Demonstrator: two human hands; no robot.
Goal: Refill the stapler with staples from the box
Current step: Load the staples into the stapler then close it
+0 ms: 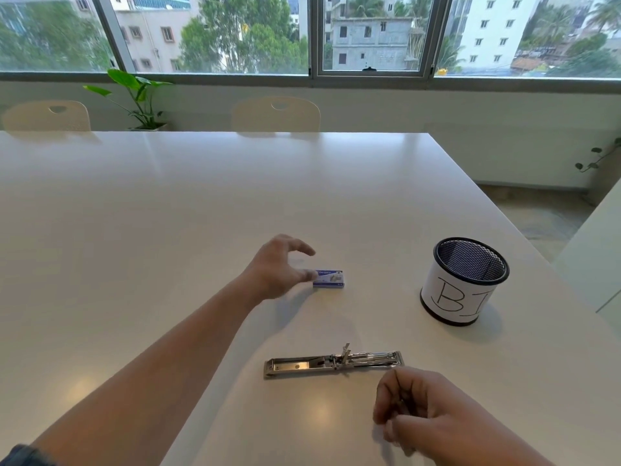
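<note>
A metal stapler (332, 363) lies swung fully open and flat on the white table (134, 230), its staple channel facing up. Farther back sits a small blue-and-white staple box (331, 279), closed and flat. My left hand (279, 267) reaches out to the box's left end, fingers spread and arched over it, thumb at its near left edge; whether it touches is blurred. My right hand (413, 405) rests near the stapler's right end with fingers loosely curled, holding nothing that I can see.
A black mesh pen cup (465, 280) with a white paper label stands to the right of the box. The table's right edge runs just beyond the cup. Two cream chairs (275, 114) and a potted plant (141, 99) stand behind the far edge.
</note>
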